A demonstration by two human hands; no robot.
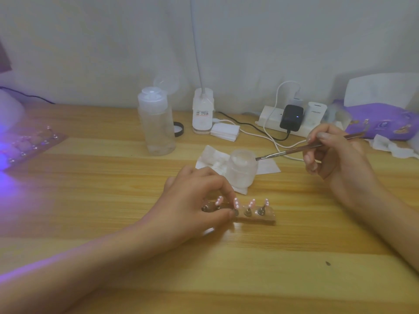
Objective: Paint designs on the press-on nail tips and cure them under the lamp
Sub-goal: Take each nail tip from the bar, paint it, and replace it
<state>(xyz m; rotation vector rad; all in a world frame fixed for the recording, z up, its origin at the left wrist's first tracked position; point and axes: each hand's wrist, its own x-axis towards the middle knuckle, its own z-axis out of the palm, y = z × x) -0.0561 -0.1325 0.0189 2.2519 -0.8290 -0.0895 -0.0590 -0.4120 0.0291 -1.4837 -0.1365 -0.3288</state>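
A small brown holder block lies mid-table with several pink nail tips standing on metal stands. My left hand grips one stand near the block's left part, thumb and fingers pinching it. My right hand holds a thin nail brush like a pen, its bristle tip at the rim of a small frosted jar behind the block. At the far left, the curing lamp glows violet over a sheet with more nail tips.
A clear pump bottle and a white desk-lamp base stand behind. A white tissue lies under the jar. A power strip with chargers and cables sits back right, beside a purple wipes pack. Cotton pads lie nearby.
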